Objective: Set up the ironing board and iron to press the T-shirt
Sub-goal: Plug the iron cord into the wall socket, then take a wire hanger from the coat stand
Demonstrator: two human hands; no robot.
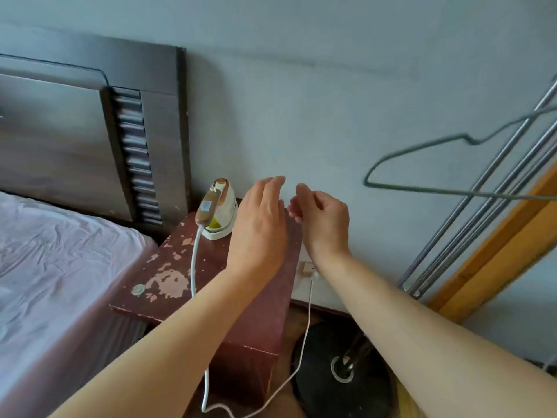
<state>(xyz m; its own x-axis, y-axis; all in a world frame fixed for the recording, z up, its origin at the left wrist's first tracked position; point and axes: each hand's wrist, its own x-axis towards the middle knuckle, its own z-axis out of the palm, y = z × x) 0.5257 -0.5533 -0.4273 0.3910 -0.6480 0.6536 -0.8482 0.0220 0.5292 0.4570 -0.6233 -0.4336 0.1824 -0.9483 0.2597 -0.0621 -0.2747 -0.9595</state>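
A small white iron (217,210) with a tan handle stands upright on its heel at the far end of a worn red-brown bedside table (168,285). Its white cord (193,267) runs down the table top, loops on the floor and rises to a plug (308,269) in the wall. My left hand (259,230) hovers just right of the iron with fingers straight, holding nothing. My right hand (322,218) is beside it near the wall, fingers loosely curled and empty. No ironing board or T-shirt is in view.
A bed with a pale pink sheet (54,260) and a dark wooden headboard (90,140) lies to the left. A green wire hanger (428,164) hangs on a metal rack (482,206) at right. A black round stand base (340,369) sits on the floor.
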